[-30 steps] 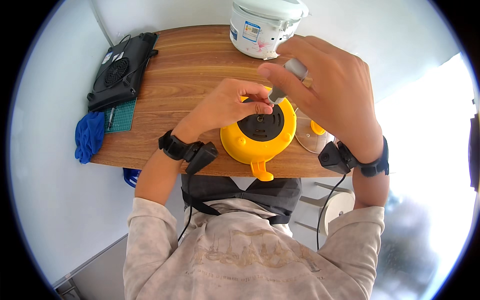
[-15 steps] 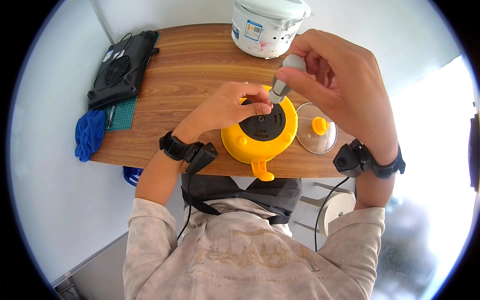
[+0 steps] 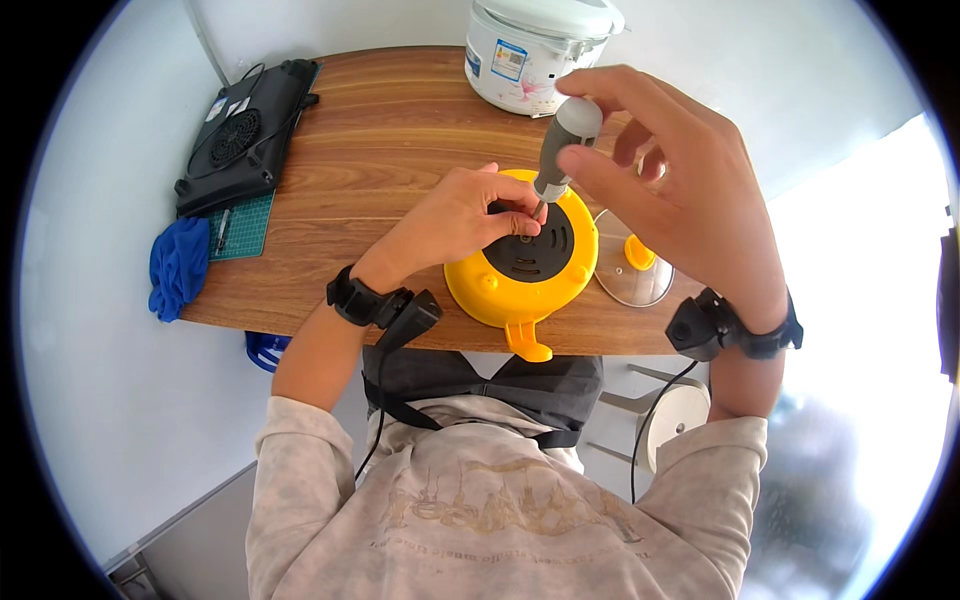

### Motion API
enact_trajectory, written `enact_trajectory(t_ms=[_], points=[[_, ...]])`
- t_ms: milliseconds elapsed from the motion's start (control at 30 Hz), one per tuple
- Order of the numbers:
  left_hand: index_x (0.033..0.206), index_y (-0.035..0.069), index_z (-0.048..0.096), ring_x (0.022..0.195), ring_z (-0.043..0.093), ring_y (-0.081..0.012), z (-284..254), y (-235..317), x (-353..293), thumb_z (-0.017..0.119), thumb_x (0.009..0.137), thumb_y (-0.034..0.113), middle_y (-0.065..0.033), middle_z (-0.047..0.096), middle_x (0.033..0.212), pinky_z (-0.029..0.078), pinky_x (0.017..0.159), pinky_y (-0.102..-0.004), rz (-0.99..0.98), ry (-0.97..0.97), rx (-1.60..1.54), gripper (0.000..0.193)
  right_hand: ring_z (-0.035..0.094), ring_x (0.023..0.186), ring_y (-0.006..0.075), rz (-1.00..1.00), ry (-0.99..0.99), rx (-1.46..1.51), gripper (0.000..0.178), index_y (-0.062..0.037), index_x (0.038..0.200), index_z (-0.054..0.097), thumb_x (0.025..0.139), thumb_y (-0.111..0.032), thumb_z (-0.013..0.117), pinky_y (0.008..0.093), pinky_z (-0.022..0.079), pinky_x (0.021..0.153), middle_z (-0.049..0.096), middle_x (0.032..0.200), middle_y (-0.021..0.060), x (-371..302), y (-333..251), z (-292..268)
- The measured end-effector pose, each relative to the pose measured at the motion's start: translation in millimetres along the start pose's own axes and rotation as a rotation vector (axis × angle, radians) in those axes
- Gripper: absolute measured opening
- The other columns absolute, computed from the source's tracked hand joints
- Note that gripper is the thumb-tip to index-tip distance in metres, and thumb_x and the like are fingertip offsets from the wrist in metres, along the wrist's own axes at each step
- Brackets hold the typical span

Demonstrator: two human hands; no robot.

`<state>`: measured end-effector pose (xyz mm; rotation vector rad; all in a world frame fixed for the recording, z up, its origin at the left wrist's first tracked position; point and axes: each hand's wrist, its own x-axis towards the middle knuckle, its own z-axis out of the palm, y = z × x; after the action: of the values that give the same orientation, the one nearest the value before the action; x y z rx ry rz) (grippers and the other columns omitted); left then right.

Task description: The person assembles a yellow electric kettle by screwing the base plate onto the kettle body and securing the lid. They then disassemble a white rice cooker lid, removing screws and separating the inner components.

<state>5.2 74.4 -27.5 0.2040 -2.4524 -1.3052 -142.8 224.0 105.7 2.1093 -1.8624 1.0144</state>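
Note:
A yellow electric cooking pot (image 3: 468, 285) lies upside down on the table, its slotted black base plate (image 3: 525, 262) facing up and its handle toward me. Above the plate a grey screwdriver (image 3: 558, 150) stands tilted, its tip down near the plate's middle. My left hand (image 3: 462, 215) reaches over the pot from the left, thumb and fingers pinched round the lower shaft; the tip is hidden by them. My right hand (image 3: 690, 160) is at the handle, thumb along its side and forefinger by the rounded end, the other fingers loosely curled.
A glass lid (image 3: 635, 285) with a yellow knob lies right of the pot. At the back stands a white rice cooker (image 3: 525, 70). Along the left lie a black fan stand (image 3: 240, 140), a green cutting mat (image 3: 250, 230) and a blue cloth (image 3: 180, 268). A stool (image 3: 678, 420) is below the table's right front.
The right hand's fingers have spread on the screwdriver handle, and the hand has turned slightly. The screwdriver stands a little more upright. My left hand keeps its pinch, barely shifted.

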Motion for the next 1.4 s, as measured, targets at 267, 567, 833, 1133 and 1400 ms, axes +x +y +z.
enact_trajectory(t_ms=[267,567,833,1133,1400], points=[[0.095,0.009,0.074,0.079,0.065,-0.0215,-0.5,10.3,0.9,0.07,0.093,0.02,-0.0036,0.075,0.091,0.037,0.102,-0.0375,0.075,0.0,0.092,0.012,0.063,0.063,0.0151,-0.136,0.002,-0.001,0.025,-0.0074,0.108,0.075,0.085,-0.016,0.08,0.025,0.051,0.059,0.072,0.084,0.0057,3.2,13.8,-6.3],[0.093,0.01,0.074,0.077,0.064,-0.0227,1.8,10.4,-0.4,0.068,0.095,0.018,-0.003,0.074,0.09,0.037,0.101,-0.0388,0.089,0.002,0.161,0.011,0.047,0.05,0.0103,-0.032,-0.004,-0.379,0.031,-0.0069,0.091,0.073,0.084,-0.036,0.082,0.0267,0.037,0.049,0.056,0.059,0.0017,7.5,10.6,-0.5],[0.094,0.01,0.074,0.078,0.065,-0.0247,4.5,8.4,-0.2,0.067,0.095,0.019,-0.0041,0.074,0.091,0.031,0.113,-0.0484,0.042,-0.007,0.127,0.011,0.065,0.078,0.013,-0.023,-0.037,0.099,0.022,-0.0083,0.111,0.075,0.092,-0.018,0.074,0.0249,0.053,0.066,0.072,0.092,0.0063,-2.1,11.8,-13.6],[0.095,0.011,0.073,0.086,0.067,-0.0248,2.7,11.3,-1.2,0.061,0.097,0.011,-0.0033,0.072,0.092,0.022,0.121,-0.056,0.033,-0.05,0.169,0.012,0.057,0.064,0.0105,-0.022,0.012,-0.039,0.022,-0.004,0.098,0.074,0.083,-0.017,0.083,0.0228,0.047,0.06,0.065,0.075,0.0011,-1.0,6.5,-6.1],[0.093,0.012,0.071,0.083,0.065,-0.0243,5.2,8.7,-5.0,0.06,0.098,0.01,-0.0027,0.071,0.09,0.025,0.119,-0.0537,0.057,-0.015,0.176,0.012,0.046,0.054,0.0106,-0.027,-0.032,-0.27,0.034,-0.0052,0.081,0.067,0.077,-0.031,0.088,0.0232,0.037,0.051,0.052,0.061,-0.0029,4.5,0.7,-3.8]])
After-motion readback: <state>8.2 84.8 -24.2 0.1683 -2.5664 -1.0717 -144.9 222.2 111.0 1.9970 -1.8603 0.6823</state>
